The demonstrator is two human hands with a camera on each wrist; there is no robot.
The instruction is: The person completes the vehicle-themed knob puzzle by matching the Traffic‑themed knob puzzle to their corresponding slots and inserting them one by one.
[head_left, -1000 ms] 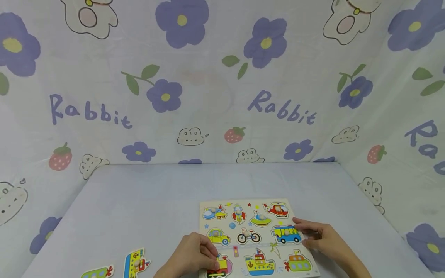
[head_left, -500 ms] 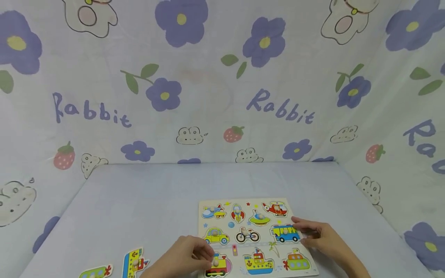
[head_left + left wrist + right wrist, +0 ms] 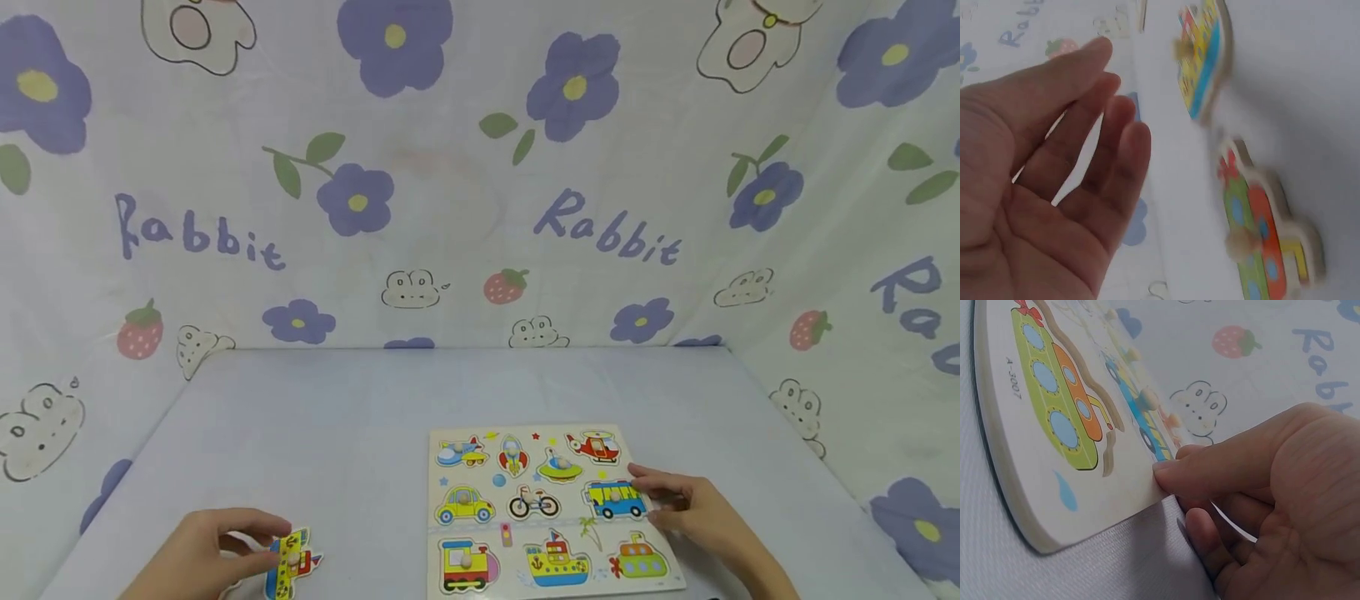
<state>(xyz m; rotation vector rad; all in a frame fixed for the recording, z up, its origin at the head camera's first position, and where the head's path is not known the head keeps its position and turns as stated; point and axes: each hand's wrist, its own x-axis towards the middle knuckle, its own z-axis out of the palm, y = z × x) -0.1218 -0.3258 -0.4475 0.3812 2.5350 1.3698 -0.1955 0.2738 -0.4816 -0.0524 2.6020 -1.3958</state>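
Note:
My left hand [image 3: 217, 550] hovers with loosely bent fingers beside the wooden ship puzzle piece [image 3: 291, 567] at the table's lower left; its fingertips overlap the piece in the head view. The left wrist view shows nothing between its fingers, with the ship piece and a green-and-orange submarine piece [image 3: 1260, 240] lying apart from them. In the head view the hand covers the submarine piece. My right hand [image 3: 693, 508] holds the right edge of the wooden peg puzzle board [image 3: 660, 588], its thumb [image 3: 1191, 475] on the board's edge.
On the board sit knobbed pieces, among them a train [image 3: 467, 567], a car [image 3: 465, 504], a bicycle [image 3: 534, 502] and a bus [image 3: 617, 498]. The ship and submarine places show bare recesses without knobs. Patterned cloth [image 3: 450, 208] hangs behind the white-covered table [image 3: 337, 433].
My left hand has let go of the train piece, which lies in the board, and moved left to the ship piece. My right hand stays at the board's edge.

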